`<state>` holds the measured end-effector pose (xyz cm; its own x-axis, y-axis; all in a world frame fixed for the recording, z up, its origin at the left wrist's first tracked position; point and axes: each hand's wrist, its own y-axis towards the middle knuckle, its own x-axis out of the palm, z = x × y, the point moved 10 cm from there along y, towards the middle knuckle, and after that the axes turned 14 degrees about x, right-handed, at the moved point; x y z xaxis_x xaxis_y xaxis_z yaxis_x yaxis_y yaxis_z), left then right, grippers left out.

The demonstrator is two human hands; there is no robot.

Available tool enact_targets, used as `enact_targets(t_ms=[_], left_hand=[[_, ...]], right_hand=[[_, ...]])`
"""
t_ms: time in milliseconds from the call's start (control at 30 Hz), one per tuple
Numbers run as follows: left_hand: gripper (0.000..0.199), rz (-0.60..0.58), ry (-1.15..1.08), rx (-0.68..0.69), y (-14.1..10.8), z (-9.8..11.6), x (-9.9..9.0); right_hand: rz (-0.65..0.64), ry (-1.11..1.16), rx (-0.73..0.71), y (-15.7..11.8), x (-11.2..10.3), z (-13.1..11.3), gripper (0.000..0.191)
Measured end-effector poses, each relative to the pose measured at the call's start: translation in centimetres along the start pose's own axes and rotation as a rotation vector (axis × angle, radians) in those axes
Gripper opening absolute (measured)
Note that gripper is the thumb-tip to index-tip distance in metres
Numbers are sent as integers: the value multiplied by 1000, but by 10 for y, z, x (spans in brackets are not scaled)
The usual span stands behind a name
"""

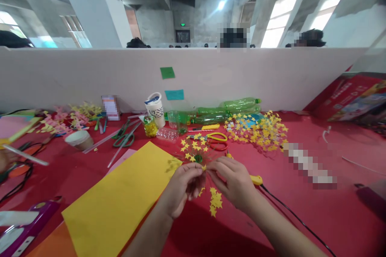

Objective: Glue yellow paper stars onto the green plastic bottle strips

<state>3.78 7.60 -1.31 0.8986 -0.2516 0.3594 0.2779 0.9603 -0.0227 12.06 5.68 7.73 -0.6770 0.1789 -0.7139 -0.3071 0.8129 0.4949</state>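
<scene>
My left hand (186, 180) and my right hand (230, 178) meet over the red table, thumbs and fingers pinched together on a small yellow star (204, 167). Just beyond the fingertips, a spray of yellow stars (194, 146) fans out on thin strands from a green plastic piece (198, 158). My hands partly cover that piece. Below the hands lies a small pile of loose yellow stars (216, 200). Beside my right wrist a yellow-tipped tool (256, 179) with a black cord shows; most of it is hidden.
Yellow paper (120, 196) lies at the left. Green-handled scissors (124, 140), a white cup (155, 108), green plastic bottles (241, 105), a yellow cutter (210, 127) and yellow-handled pliers (217, 136) sit farther back. A larger star bunch (265, 130) is at the right. A white partition (90, 76) stands behind.
</scene>
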Motion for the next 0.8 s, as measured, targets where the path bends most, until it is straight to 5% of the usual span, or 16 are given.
enact_targets(t_ms=[133,333,600,800], left_hand=[[14,11,65,30,2,2,-5],[29,146,484,196,8,26,-32],[38,106,798,171,19,20,-30],[30,140,987,191,33,23,-32]], right_hand=[[-26,116,116,4,-4,14,12],[-127,25,294,18,-3,46,8],[-274,104,374,32,20,61,8],[-277,121,399,33,19,68,10]])
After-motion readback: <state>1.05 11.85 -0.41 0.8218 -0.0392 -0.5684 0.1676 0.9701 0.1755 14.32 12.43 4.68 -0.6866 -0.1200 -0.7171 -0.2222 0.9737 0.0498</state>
